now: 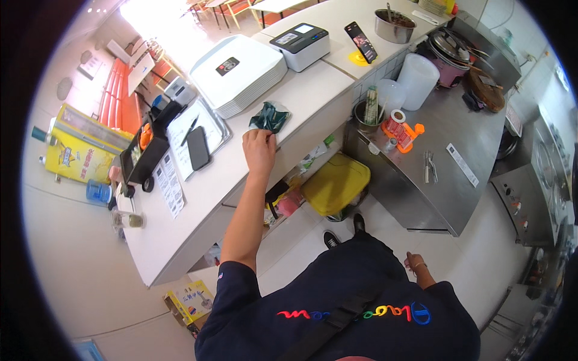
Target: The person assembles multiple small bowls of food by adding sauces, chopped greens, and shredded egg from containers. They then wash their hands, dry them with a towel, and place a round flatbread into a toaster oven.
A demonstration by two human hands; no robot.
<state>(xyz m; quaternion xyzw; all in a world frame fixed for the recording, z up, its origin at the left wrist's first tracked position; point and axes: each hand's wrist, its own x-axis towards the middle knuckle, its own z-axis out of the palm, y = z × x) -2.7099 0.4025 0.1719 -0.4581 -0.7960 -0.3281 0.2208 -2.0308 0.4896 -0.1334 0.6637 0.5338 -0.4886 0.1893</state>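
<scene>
On the white counter, my left hand reaches to the near edge of a dark green plastic packet; its fingertips meet the packet, but whether they pinch it is hidden. A stack of white trays stands just behind the packet. To the left lie a black smartphone and a pen on papers. My right hand hangs low by my side above the floor, near no object, its fingers partly curled and partly hidden.
A label printer, a phone on a yellow stand and a steel pot stand along the counter. The steel worktable at right bears an orange tape dispenser and utensils. A yellow-lidded bin stands below the counter.
</scene>
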